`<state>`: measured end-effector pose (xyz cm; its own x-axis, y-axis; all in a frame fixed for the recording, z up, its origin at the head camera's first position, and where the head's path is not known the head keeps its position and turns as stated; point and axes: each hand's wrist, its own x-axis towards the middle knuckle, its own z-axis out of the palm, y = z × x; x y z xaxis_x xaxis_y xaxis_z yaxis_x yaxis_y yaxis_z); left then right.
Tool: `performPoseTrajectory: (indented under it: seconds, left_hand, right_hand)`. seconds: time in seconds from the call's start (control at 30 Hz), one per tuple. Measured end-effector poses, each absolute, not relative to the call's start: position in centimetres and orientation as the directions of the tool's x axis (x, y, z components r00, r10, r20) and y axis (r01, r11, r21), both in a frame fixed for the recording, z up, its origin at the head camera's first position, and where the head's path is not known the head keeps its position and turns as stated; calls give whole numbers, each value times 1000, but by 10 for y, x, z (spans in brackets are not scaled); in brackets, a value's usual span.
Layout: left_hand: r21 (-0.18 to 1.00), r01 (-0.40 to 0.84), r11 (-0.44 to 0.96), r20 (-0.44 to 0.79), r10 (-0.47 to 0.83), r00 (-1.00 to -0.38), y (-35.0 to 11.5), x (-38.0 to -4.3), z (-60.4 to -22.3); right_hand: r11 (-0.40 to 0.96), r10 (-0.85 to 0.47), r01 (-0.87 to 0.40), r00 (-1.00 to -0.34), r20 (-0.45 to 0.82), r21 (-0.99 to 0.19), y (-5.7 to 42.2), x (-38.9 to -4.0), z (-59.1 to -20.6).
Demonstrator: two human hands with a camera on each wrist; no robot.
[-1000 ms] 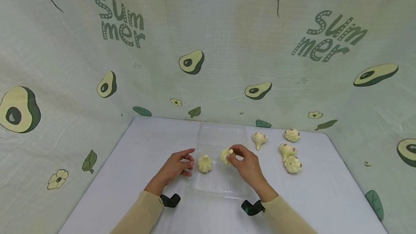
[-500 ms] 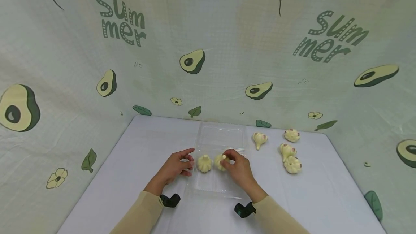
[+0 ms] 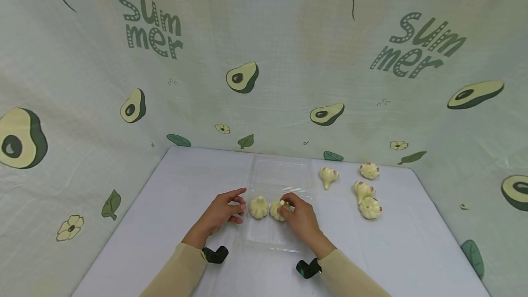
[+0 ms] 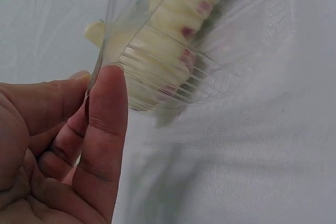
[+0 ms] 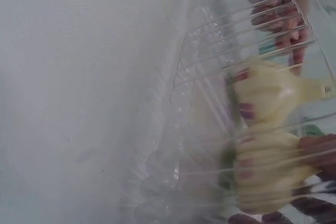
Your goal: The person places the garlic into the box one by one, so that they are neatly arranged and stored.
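A clear plastic clamshell box (image 3: 266,235) lies on the table with its lid (image 3: 282,171) folded back. At its left rim is my left hand (image 3: 222,212); in the left wrist view the thumb and a finger pinch the thin edge. One garlic bulb (image 3: 258,207) sits inside the box on the left, stem up. Right beside it, my right hand (image 3: 303,219) holds a second garlic bulb (image 3: 277,211) by its top, fingers around the stem. Through the ribbed wall, the right wrist view has both bulbs side by side, the held garlic (image 5: 262,177) and the other (image 5: 270,93).
To the right of the box lie more garlic bulbs: one (image 3: 328,177) near the lid, one (image 3: 369,171) at the back, and two touching, the nearer one (image 3: 370,208) in front. A printed cloth (image 3: 280,58) hangs behind the white table (image 3: 198,168).
My right hand has moved left and slightly toward me with its garlic bulb, bringing it beside the other bulb in the box. My left hand has stayed at the left rim.
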<state>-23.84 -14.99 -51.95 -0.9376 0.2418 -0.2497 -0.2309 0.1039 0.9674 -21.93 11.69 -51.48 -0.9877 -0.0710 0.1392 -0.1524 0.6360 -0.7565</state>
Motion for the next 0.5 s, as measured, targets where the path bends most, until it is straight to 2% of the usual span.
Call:
performPoseTrajectory:
  seconds: [0.5]
  left_hand:
    - [967, -233, 102, -252, 243, -937, -150, -238, -517]
  right_hand:
    - [628, -92, -201, -978, 185, -751, 115, -220, -518]
